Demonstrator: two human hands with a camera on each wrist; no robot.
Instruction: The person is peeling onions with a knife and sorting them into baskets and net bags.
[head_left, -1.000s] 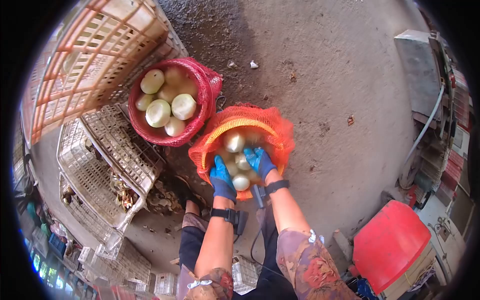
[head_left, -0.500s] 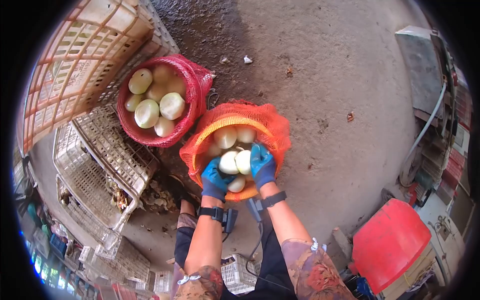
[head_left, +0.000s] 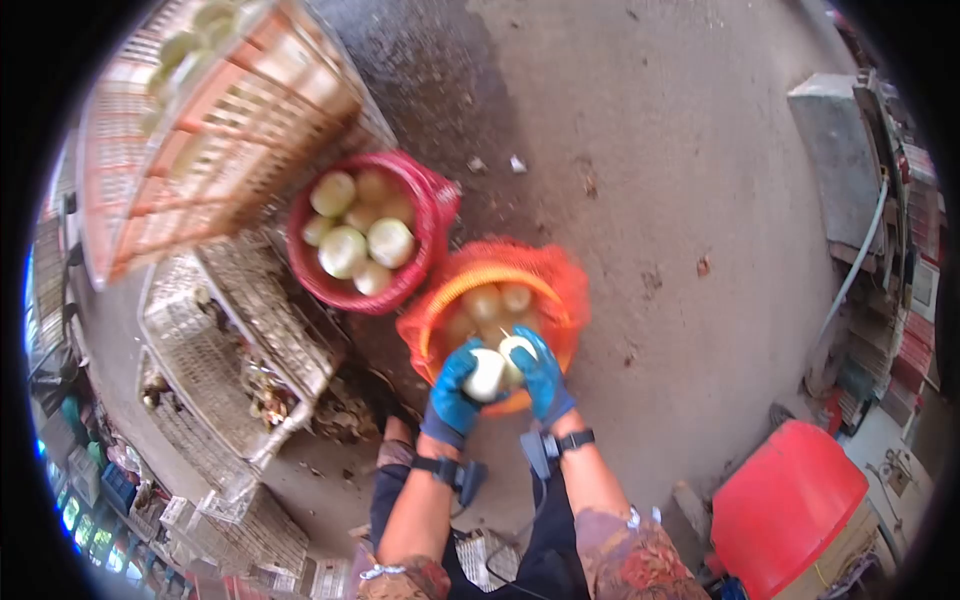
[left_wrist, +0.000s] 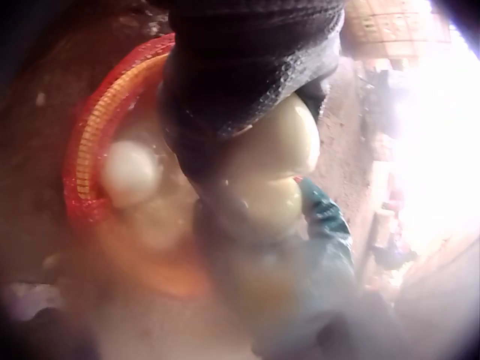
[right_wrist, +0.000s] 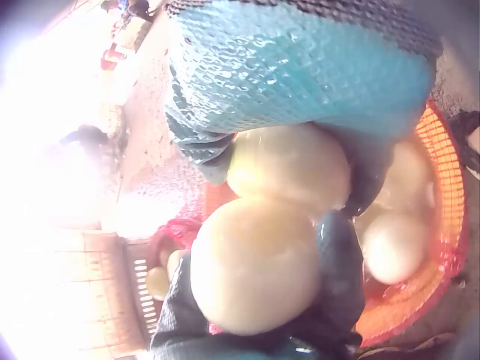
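Observation:
Both hands wear wet blue gloves and are held over the near rim of the orange basket (head_left: 430,318), which is lined with red-orange netting. The left hand (head_left: 455,395) grips a pale round vegetable (head_left: 484,374). Beside it the right hand (head_left: 543,378) holds a second pale one (head_left: 516,352), its fingers curled over the top. In the right wrist view the two vegetables (right_wrist: 255,264) touch each other, and the left hand's dark fingers (right_wrist: 341,255) wrap the lower one. More round vegetables (head_left: 482,302) lie in cloudy water in the basket.
A red-netted tub (head_left: 300,262) of similar vegetables stands up and left. Large plastic crates (head_left: 225,150) rise behind it, with tipped crates (head_left: 190,330) below. A red panel (head_left: 790,500) is at lower right; concrete floor (head_left: 660,150) lies between.
The hands have come up out of the water with a pale vegetable each and moved toward the body, to the basket's near rim. The head view has shifted slightly.

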